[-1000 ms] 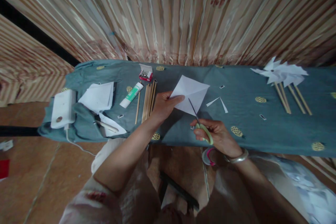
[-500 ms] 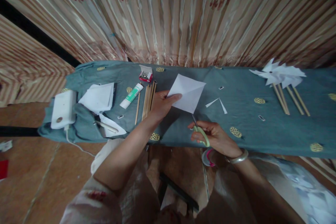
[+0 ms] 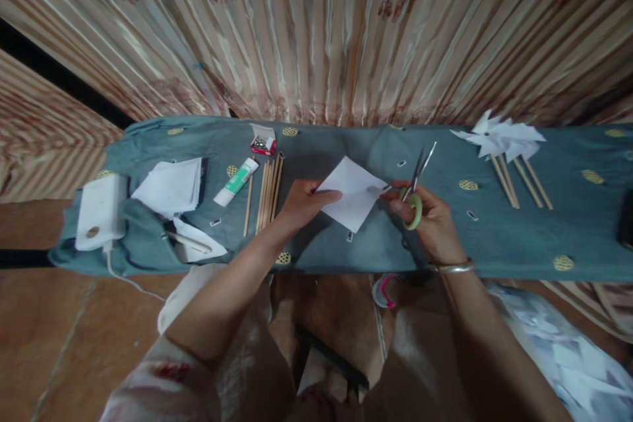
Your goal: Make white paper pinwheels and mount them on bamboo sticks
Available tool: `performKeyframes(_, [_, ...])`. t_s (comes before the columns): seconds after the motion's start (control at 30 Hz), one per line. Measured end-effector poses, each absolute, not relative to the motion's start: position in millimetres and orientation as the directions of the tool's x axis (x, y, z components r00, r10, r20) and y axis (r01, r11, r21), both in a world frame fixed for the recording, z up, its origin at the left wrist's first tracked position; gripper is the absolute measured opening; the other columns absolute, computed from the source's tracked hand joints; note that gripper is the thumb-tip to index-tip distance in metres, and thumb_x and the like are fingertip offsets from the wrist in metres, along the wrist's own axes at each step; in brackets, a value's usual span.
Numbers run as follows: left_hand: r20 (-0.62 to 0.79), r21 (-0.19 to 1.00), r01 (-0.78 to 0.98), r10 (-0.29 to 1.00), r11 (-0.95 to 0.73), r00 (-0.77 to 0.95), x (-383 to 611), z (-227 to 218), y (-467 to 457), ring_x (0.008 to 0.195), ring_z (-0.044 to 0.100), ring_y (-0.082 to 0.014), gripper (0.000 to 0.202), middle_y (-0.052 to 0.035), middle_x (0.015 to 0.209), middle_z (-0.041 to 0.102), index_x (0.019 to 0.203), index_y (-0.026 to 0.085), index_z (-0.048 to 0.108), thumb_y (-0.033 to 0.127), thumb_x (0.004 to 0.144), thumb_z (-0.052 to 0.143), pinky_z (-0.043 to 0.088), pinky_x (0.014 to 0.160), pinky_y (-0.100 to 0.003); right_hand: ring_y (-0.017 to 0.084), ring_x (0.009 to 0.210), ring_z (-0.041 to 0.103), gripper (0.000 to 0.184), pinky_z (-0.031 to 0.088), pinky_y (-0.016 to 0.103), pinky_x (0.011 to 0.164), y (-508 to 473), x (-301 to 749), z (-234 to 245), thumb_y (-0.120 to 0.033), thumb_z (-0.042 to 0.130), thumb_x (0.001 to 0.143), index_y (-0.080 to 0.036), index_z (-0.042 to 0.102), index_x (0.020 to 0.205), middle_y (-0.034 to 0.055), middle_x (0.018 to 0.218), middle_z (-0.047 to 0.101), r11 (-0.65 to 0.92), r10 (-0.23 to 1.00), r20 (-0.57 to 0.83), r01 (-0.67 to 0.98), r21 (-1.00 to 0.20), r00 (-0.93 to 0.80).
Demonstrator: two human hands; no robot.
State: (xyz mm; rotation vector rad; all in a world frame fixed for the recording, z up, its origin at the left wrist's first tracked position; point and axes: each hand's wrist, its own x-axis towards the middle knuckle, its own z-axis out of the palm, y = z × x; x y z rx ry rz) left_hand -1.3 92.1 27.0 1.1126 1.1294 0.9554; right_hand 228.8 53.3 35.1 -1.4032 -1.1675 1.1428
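Observation:
A white square of paper [image 3: 352,194] lies tilted over the blue-green cloth of the table [image 3: 519,237]. My left hand [image 3: 301,204] pinches its left corner, thumb on top. My right hand [image 3: 425,214] grips green-handled scissors [image 3: 414,188] just right of the paper. The blades are slightly apart and point up and away from the sheet.
Wooden sticks [image 3: 267,194], a glue tube [image 3: 236,181] and a small red box of pins [image 3: 262,143] lie left of the paper. A stack of white sheets [image 3: 171,186] and a white power bank [image 3: 100,211] sit at far left. Finished paper pinwheels [image 3: 499,140] rest at right.
My right hand pulled the scissors off the paper's lower edge and swung them up to the right. The paper turned and dropped closer to the cloth. The camera view shifted slightly.

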Motion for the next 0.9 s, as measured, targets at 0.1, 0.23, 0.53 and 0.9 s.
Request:
performKeyframes(0.1, [-0.205,0.978,0.080,0.943,0.191,0.261,3,24,90,0.049,0.049,-0.0099,0.022,0.0026,0.051,0.058,0.062,0.015,0.073,0.036,0.059,0.080,0.032,0.048,-0.021,0.018,0.081,0.067,0.054,0.054,0.031,0.073,62,228,39,-0.050,0.087,0.058,-0.025,0.068,0.102,0.0004,0.088,0.073,-0.057,0.995,-0.048,0.103,-0.993,0.082])
performKeyframes(0.23, [-0.215,0.969,0.180,0.938,0.170,0.271,4,23,90,0.050,0.050,-0.0103,0.020,0.0036,0.051,0.058,0.062,0.016,0.074,0.035,0.059,0.080,0.033,0.049,-0.021,0.016,0.071,0.064,0.051,0.051,0.028,0.063,69,224,39,-0.043,0.089,0.055,-0.022,0.069,0.097,-0.0003,0.079,0.070,-0.076,0.997,-0.077,0.142,-0.987,-0.002])
performKeyframes(0.53, [-0.214,0.920,-0.312,0.970,0.240,0.115,11,31,94,0.078,0.066,-0.0170,0.052,-0.0063,0.094,0.073,0.096,0.018,0.071,0.055,0.060,0.082,0.050,0.067,-0.026,0.012,0.062,0.058,0.043,0.046,0.026,0.056,78,216,35,-0.036,0.086,0.053,-0.022,0.065,0.088,-0.0037,0.070,0.065,-0.052,0.985,-0.042,0.058,-0.997,0.165])
performKeyframes(0.9, [-0.276,0.879,-0.348,0.942,0.327,0.189,46,22,70,0.087,0.069,-0.0198,0.043,-0.0068,0.093,0.075,0.088,0.017,0.073,0.041,0.055,0.088,0.052,0.074,-0.028,0.011,0.058,0.058,0.050,0.045,0.024,0.052,84,182,28,-0.039,0.090,0.046,-0.022,0.063,0.084,-0.0059,0.066,0.064,-0.025,0.949,-0.064,-0.128,-0.991,0.309])
